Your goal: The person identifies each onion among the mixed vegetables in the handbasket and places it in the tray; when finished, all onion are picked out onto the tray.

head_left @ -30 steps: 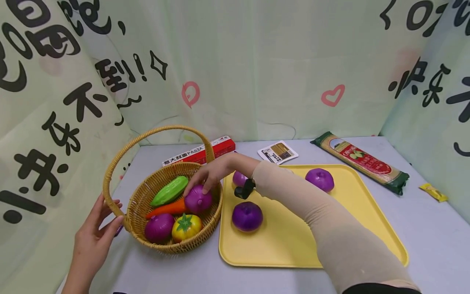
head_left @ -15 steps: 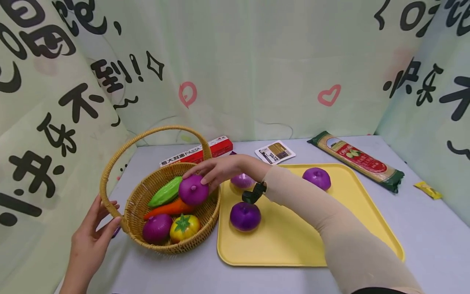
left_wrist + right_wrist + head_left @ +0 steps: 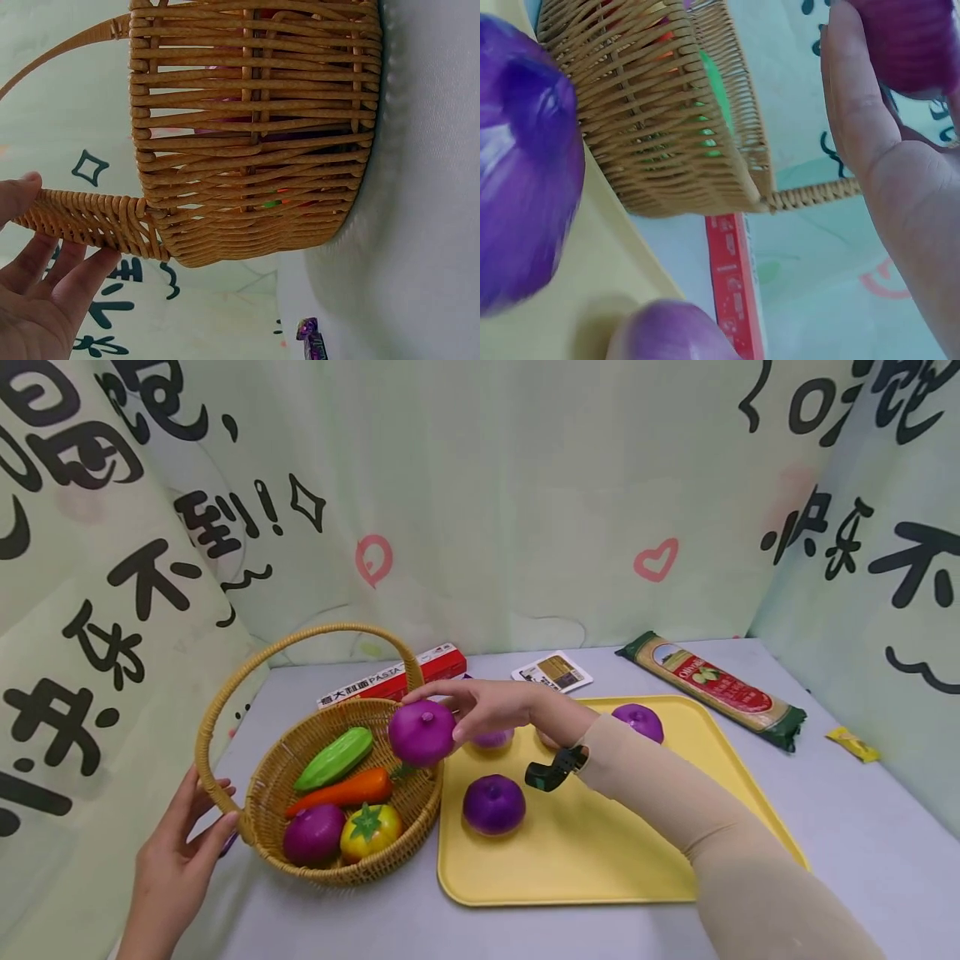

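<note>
My left hand (image 3: 171, 864) grips the base of the arched handle (image 3: 213, 727) of a wicker basket (image 3: 411, 850). Thumb and fingers sit on either side of that handle (image 3: 82, 214) in the left wrist view. With my right hand (image 3: 498, 706) I hold a purple onion (image 3: 422, 733) above the basket's right rim. Inside the basket lie a green cucumber-like vegetable (image 3: 335, 758), a carrot (image 3: 348, 790), another purple onion (image 3: 313, 835) and a yellow tomato-like vegetable (image 3: 372, 832) with a green top. The held onion (image 3: 915, 45) shows at the right wrist view's top right.
A yellow tray (image 3: 585, 860) right of the basket carries a dark purple onion (image 3: 493, 805), a paler one (image 3: 493, 740) and another (image 3: 637, 722). Behind are a red pasta box (image 3: 390, 677), a card (image 3: 552, 671) and a spaghetti packet (image 3: 712, 685). A yellow wrapper (image 3: 852, 744) lies far right.
My right hand has lifted the purple onion from among the vegetables and moved it up and right to the basket's rim. My left hand keeps its grip on the handle.
</note>
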